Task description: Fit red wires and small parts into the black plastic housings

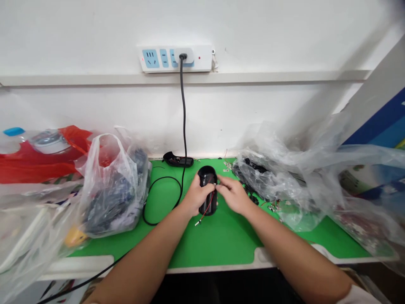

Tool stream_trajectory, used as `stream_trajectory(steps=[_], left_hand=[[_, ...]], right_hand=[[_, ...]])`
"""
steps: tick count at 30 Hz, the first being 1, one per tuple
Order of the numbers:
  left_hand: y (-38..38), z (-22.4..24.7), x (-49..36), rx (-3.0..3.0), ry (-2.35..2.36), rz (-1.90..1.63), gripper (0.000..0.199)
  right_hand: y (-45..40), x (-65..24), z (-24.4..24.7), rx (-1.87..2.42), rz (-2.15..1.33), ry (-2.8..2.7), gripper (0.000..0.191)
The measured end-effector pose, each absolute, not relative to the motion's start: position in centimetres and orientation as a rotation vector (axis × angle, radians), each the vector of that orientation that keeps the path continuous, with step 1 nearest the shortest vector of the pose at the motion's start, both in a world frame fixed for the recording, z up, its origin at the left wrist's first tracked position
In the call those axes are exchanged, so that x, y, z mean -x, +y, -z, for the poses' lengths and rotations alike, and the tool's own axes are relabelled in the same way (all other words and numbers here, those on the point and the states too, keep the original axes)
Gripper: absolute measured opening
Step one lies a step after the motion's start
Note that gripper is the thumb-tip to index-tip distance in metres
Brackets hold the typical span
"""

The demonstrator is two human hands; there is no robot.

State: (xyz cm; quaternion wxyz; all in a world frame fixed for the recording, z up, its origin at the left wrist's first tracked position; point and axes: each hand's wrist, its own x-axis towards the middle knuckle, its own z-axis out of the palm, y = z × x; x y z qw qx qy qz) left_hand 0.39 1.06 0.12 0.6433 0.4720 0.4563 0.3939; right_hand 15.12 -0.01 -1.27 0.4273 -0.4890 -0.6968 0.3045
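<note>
My left hand [196, 195] clamps a glossy, curved black shell [207, 174] over the green counter [218, 245]; my right hand [236, 194] is at its edge, pinching or not I can't tell. Leftward, a filmy bag [134, 185] holds dark bundles [110, 202]; rightward, crinkled plastic [284, 177] holds black parts [255, 165].

free: green mat [215, 249] front centre | left: cable [184, 122], stuffed bag [110, 202] | right: plastic bags [281, 181]

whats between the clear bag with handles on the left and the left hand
In the head view, the black cord lies looped on the green mat between the clear bag and the left hand.
</note>
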Motion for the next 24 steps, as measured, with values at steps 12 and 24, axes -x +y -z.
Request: stream_trajectory(steps=[12, 24], left_hand=[[1.2, 0.5, 0.1, -1.595, 0.761, -0.811, 0.067], [0.5, 0.9, -1.0, -1.786, 0.787, -0.976, 0.051]], right_hand=[[0.2, -16.3, 0.9, 0.977, -0.920, -1.438, 0.047], [-0.9, -15.0, 0.0, 1.026, -0.603, -1.494, 0.040]])
